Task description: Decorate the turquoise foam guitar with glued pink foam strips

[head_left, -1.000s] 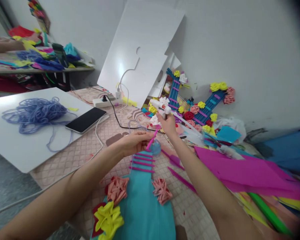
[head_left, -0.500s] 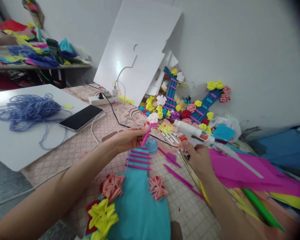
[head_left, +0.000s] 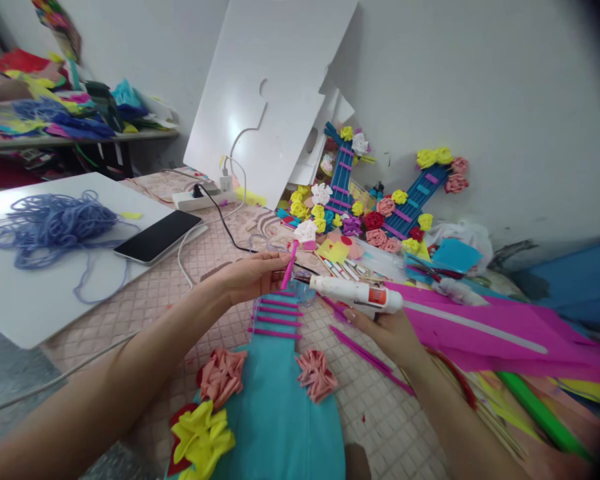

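Note:
Between its fingertips my left hand [head_left: 253, 277] pinches a short magenta stick [head_left: 289, 265], held tilted near upright. My right hand [head_left: 383, 330] grips a white hot glue gun [head_left: 353, 291], its nozzle close to that stick; whether they touch I cannot tell. A long clear glue stick [head_left: 475, 325] juts from the gun's rear. Below lies a teal guitar-shaped craft piece [head_left: 285, 400]. Several magenta strips [head_left: 275, 321] cross its neck, and a pink fabric flower [head_left: 316, 377] and a yellow flower [head_left: 203, 437] sit on its body.
Loose magenta sticks [head_left: 370, 357] lie right of the teal piece. A phone [head_left: 159, 236] and blue-violet yarn [head_left: 55, 223] rest on a white board at left. A power strip [head_left: 205, 198] with cables stands behind. Flower-decorated blue craft guitars [head_left: 415, 200] lean at the wall. Magenta sheets [head_left: 500, 333] spread at right.
The glue gun has swung from pointing up and left to nearly level, its nozzle now near the magenta stick. My left hand has shifted slightly left with the stick.

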The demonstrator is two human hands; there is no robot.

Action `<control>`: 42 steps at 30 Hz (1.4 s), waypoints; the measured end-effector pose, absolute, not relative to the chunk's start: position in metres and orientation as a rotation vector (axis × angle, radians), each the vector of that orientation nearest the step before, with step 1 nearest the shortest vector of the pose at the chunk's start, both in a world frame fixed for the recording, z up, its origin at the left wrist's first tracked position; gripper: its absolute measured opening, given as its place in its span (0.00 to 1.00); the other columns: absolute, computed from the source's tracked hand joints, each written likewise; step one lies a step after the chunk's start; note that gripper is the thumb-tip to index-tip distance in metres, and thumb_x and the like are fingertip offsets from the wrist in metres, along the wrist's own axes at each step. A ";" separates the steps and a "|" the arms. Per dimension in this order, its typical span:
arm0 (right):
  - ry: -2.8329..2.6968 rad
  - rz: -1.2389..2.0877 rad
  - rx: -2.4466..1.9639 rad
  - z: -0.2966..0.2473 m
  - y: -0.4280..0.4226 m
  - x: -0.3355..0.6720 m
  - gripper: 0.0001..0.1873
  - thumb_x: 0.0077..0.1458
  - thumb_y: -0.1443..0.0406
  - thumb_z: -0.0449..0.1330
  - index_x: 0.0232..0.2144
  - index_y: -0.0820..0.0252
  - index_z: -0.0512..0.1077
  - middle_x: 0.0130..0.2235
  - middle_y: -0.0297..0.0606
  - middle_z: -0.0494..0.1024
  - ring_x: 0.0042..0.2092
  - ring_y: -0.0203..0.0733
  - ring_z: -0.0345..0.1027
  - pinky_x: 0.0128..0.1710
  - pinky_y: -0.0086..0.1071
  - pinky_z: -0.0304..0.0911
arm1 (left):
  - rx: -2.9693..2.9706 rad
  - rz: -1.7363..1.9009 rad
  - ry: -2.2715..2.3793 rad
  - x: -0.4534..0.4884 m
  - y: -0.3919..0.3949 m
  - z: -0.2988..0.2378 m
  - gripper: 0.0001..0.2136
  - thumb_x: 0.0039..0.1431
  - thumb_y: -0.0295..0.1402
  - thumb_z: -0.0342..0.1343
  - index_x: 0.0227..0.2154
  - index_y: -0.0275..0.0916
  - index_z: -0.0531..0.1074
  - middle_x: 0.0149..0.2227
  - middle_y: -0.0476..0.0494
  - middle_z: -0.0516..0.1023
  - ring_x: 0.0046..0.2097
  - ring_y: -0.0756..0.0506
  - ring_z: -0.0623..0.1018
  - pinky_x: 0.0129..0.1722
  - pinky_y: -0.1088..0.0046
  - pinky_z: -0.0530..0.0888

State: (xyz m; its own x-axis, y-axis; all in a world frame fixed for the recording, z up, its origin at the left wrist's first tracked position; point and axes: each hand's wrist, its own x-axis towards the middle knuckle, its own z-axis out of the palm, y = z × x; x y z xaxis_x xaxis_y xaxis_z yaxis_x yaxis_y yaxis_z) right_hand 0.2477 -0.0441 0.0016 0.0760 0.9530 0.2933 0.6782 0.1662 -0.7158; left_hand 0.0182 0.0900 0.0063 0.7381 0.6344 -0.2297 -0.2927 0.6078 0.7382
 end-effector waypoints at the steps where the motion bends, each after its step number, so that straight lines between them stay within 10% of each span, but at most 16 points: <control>1: -1.669 0.448 -1.574 0.002 -0.044 0.247 0.22 0.50 0.52 0.62 0.45 0.56 0.74 0.49 0.43 0.78 0.53 0.58 0.68 0.55 0.53 0.61 | 0.736 0.561 0.511 0.018 0.090 0.007 0.03 0.58 0.24 0.57 0.29 0.31 0.74 0.26 0.46 0.77 0.25 0.52 0.76 0.28 0.78 0.76; 42: -1.604 0.517 -1.533 0.001 -0.040 0.251 0.22 0.52 0.54 0.62 0.47 0.56 0.73 0.46 0.42 0.79 0.51 0.57 0.70 0.51 0.51 0.64 | 0.710 0.511 0.492 0.020 0.092 0.002 0.05 0.56 0.18 0.56 0.31 0.31 0.74 0.27 0.43 0.79 0.28 0.52 0.79 0.29 0.81 0.76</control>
